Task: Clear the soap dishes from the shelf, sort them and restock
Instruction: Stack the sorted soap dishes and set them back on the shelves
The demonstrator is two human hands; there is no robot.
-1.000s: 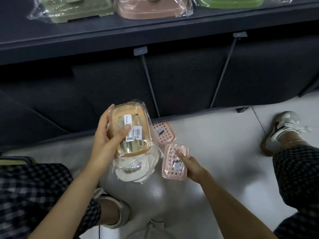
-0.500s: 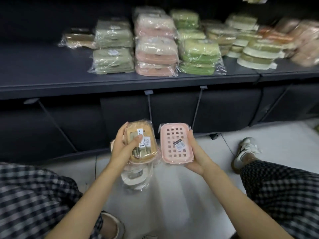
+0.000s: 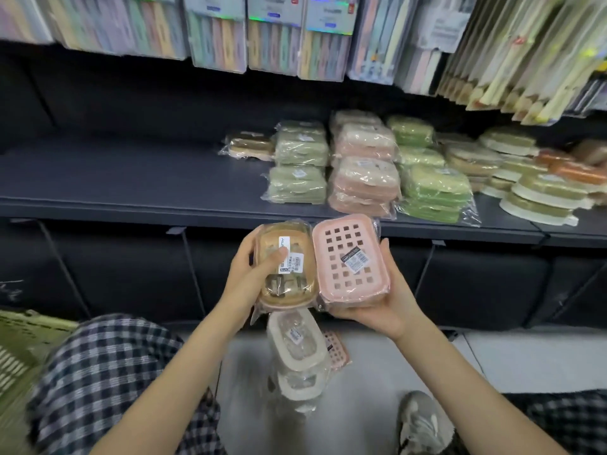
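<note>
My left hand [image 3: 244, 280] grips an orange wrapped soap dish [image 3: 285, 266], thumb pressed on its label. My right hand [image 3: 384, 300] holds a pink perforated soap dish [image 3: 349, 261] from below and the right side. Both dishes are raised side by side in front of the dark shelf [image 3: 131, 178]. On the floor under them lie white wrapped soap dishes [image 3: 295, 346] and another pink dish [image 3: 336, 349]. Stacks of green [image 3: 299, 169], pink [image 3: 364, 178] and bright green [image 3: 433, 188] soap dishes stand on the shelf's right half.
Cream-and-green round dishes [image 3: 538, 195] and orange ones [image 3: 578, 169] fill the shelf's far right. Packaged goods [image 3: 279, 31] hang above. A green basket [image 3: 19, 349] sits at the left. My checked trouser knees and a grey shoe [image 3: 423, 425] rest on the pale floor.
My right hand picked the pink dish off the floor and raised it beside the orange one. Both hands lifted toward the shelf and my view tilted up.
</note>
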